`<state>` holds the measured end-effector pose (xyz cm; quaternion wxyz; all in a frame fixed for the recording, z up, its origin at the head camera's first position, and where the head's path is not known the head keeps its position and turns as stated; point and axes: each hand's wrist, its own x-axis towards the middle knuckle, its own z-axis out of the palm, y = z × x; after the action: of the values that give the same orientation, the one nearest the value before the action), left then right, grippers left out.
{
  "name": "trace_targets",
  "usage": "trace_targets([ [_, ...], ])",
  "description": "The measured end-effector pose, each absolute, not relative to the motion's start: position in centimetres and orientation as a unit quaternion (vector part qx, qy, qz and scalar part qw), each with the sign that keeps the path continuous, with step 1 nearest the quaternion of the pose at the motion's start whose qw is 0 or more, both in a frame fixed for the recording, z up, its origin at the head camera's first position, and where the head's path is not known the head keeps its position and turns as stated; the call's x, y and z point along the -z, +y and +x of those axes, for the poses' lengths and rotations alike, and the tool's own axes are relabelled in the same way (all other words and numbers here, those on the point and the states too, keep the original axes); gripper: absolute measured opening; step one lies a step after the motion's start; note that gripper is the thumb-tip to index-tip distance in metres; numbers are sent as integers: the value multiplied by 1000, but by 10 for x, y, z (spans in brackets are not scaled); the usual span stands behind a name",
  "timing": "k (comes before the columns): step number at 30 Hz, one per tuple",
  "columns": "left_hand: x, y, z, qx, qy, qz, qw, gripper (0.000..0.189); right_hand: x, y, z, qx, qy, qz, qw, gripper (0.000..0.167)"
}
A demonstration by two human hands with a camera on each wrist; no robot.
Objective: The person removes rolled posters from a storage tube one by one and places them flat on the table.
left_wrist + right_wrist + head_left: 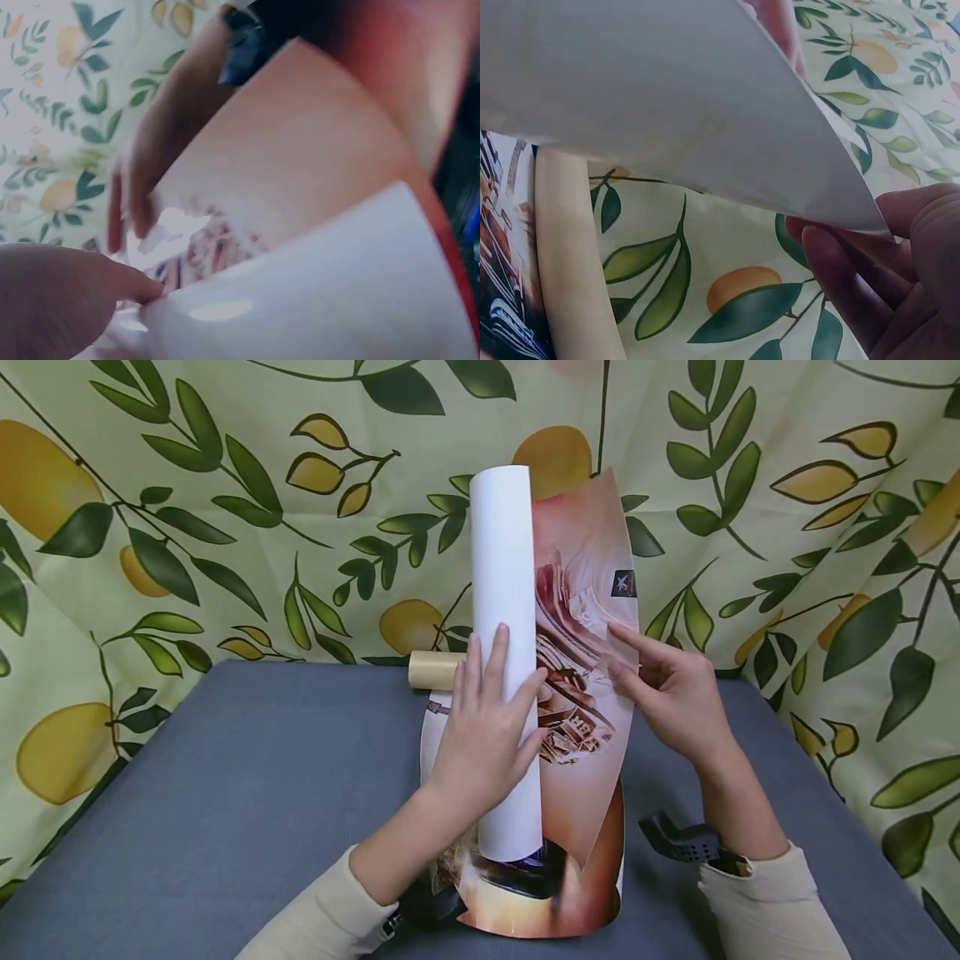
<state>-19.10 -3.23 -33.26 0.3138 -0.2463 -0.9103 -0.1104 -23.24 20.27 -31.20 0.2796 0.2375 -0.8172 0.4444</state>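
A glossy printed poster [581, 710], brownish pink, is partly rolled, and its white back forms an upright-looking tube [504, 560] in the head view. My left hand [483, 727] lies across this tube with its fingers extended and spread. At the poster's right edge, my right hand [671, 685] pinches the sheet between thumb and fingers. The right wrist view shows the white underside [667, 97] lifted, its corner between thumb and fingers [840, 274]. Beneath lies another printed sheet [540, 914] with a dark shape on it, largely covered.
A beige roll [433, 670] sticks out to the left behind the white tube. Everything rests on a grey-blue table [262, 802]. A fabric backdrop [247, 527] with leaves and orange fruit hangs behind and at both sides. Wrist straps with black mounts [678, 839] sit near the sleeves.
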Motion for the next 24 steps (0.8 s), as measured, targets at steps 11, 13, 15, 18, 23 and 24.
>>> trace_targets([
  [11,295,-84,-197,267,-948,-143,100,71,307,223,-234,-514,-778,235,276,44],
  [13,289,-97,-199,270,-947,-154,76,77,307,226,-234,-535,-768,232,265,44],
  [15,285,-110,-202,279,-942,-181,53,84,307,229,-235,-553,-759,233,253,44],
  [18,282,-129,-206,299,-927,-225,18,94,306,231,-236,-567,-754,232,237,44],
  [23,285,-153,-217,344,-899,-270,-20,96,308,232,-237,-588,-744,227,221,44],
  [24,287,-156,-221,357,-892,-275,-27,95,309,233,-237,-592,-742,225,219,44],
])
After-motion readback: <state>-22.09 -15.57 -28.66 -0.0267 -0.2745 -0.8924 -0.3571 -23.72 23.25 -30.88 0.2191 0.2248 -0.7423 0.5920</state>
